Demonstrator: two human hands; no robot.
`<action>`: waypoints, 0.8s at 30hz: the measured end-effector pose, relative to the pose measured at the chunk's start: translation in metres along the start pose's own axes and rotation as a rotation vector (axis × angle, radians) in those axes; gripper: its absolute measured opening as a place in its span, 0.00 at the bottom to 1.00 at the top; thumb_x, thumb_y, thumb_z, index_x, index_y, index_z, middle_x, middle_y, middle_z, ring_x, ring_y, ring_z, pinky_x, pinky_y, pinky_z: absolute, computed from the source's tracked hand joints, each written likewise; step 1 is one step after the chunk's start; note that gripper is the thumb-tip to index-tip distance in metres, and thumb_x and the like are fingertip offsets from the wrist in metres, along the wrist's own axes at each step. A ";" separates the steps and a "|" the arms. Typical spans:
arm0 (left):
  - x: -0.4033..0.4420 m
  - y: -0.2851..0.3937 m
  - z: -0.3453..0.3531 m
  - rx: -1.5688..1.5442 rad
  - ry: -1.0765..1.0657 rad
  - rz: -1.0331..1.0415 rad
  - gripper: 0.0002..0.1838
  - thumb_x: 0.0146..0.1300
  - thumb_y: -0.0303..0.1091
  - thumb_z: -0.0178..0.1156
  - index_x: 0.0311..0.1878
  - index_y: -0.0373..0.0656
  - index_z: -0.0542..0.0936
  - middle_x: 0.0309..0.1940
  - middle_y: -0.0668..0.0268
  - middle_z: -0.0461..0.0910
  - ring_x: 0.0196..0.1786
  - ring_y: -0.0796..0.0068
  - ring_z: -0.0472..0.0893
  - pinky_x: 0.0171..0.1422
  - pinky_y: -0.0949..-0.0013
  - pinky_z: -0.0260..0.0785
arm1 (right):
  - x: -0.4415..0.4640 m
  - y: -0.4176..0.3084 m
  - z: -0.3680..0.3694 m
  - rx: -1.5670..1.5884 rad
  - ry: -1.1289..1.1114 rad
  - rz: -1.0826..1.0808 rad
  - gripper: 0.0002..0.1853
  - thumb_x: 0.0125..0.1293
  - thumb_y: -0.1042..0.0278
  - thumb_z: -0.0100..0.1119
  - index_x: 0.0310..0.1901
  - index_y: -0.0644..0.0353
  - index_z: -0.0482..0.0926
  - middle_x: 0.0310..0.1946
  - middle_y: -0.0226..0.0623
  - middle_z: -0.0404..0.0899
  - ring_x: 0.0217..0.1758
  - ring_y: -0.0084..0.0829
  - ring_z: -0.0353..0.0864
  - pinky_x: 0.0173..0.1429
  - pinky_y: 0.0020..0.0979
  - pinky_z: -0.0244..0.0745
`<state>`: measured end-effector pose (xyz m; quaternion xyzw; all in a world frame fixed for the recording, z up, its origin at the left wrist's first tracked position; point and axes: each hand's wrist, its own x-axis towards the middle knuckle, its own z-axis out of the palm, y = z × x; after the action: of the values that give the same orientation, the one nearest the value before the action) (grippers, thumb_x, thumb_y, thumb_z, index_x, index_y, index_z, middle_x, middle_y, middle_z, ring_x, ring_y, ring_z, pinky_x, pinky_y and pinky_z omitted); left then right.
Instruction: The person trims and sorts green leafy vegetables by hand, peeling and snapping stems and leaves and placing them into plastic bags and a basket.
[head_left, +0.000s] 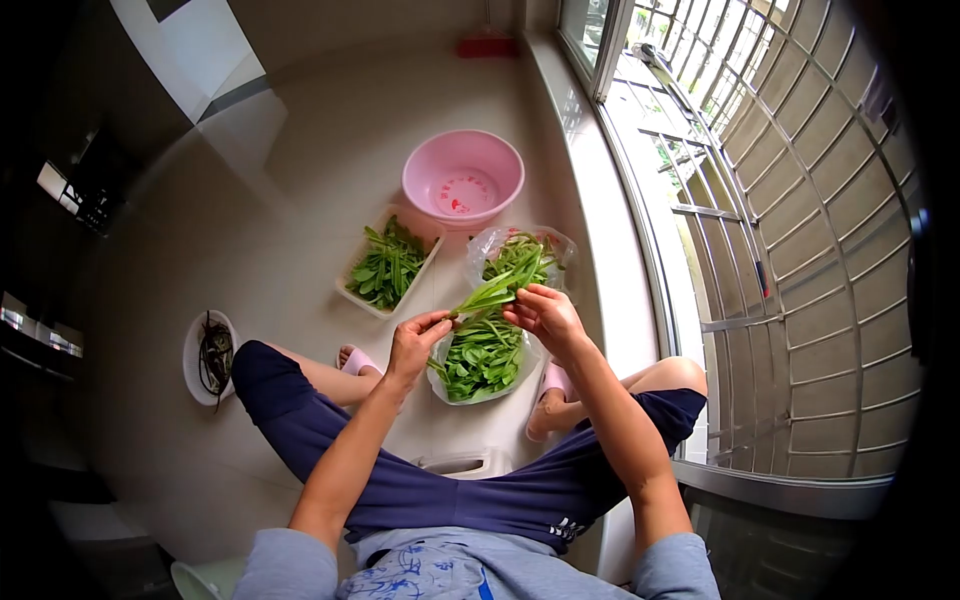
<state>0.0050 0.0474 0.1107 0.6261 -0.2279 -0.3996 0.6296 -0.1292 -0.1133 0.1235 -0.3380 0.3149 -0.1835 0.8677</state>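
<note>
A stalk of leafy greens (490, 293) stretches between my two hands, above the plastic bags. My left hand (412, 347) pinches its lower end between thumb and fingers. My right hand (547, 316) is closed around the leafier part, farther right. Just below them, a heap of loose green leaves (480, 360) fills an open clear plastic bag (463, 400). Behind the held stalk, a second clear bag (563, 245) holds more greens with paler stems, partly covered by the stalk. Cut greens (388, 265) lie in a white rectangular tray (356, 297) to the left.
Beyond the tray stands a pink basin (430, 180) with a red print on its bottom. A white bowl (193, 360) with dark stringy scraps sits by my left knee. Pink slippers (557, 378) flank the bags. A barred window (800, 250) runs along the right.
</note>
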 end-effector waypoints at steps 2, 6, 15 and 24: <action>-0.001 0.005 -0.001 -0.066 0.009 0.031 0.12 0.51 0.26 0.55 0.40 0.34 0.75 0.31 0.66 0.77 0.35 0.82 0.73 0.42 0.82 0.63 | 0.000 0.003 -0.007 0.016 -0.063 0.053 0.09 0.56 0.76 0.47 0.38 0.70 0.66 0.32 0.41 0.71 0.34 0.31 0.75 0.40 0.28 0.76; -0.006 0.017 -0.006 -0.004 0.033 0.101 0.10 0.51 0.25 0.54 0.38 0.36 0.76 0.31 0.66 0.77 0.34 0.81 0.74 0.41 0.82 0.63 | -0.013 0.000 -0.012 0.132 -0.052 0.112 0.12 0.55 0.77 0.48 0.41 0.71 0.63 0.34 0.45 0.71 0.36 0.35 0.75 0.40 0.29 0.76; -0.018 0.038 -0.013 0.286 -0.039 0.276 0.07 0.47 0.23 0.56 0.32 0.38 0.78 0.26 0.69 0.75 0.33 0.79 0.68 0.39 0.78 0.60 | -0.010 -0.034 -0.027 -0.360 0.070 -0.304 0.15 0.53 0.70 0.54 0.43 0.63 0.70 0.32 0.32 0.74 0.34 0.20 0.72 0.37 0.19 0.68; -0.025 0.050 -0.008 0.725 -0.148 0.684 0.10 0.42 0.22 0.58 0.30 0.46 0.80 0.25 0.71 0.74 0.35 0.72 0.67 0.42 0.73 0.59 | -0.030 -0.049 -0.025 -0.569 -0.081 0.052 0.16 0.56 0.62 0.53 0.43 0.63 0.71 0.26 0.29 0.73 0.26 0.17 0.71 0.34 0.18 0.67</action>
<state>0.0071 0.0669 0.1636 0.6641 -0.5881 -0.1090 0.4485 -0.1731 -0.1440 0.1558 -0.5669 0.3274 -0.0518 0.7541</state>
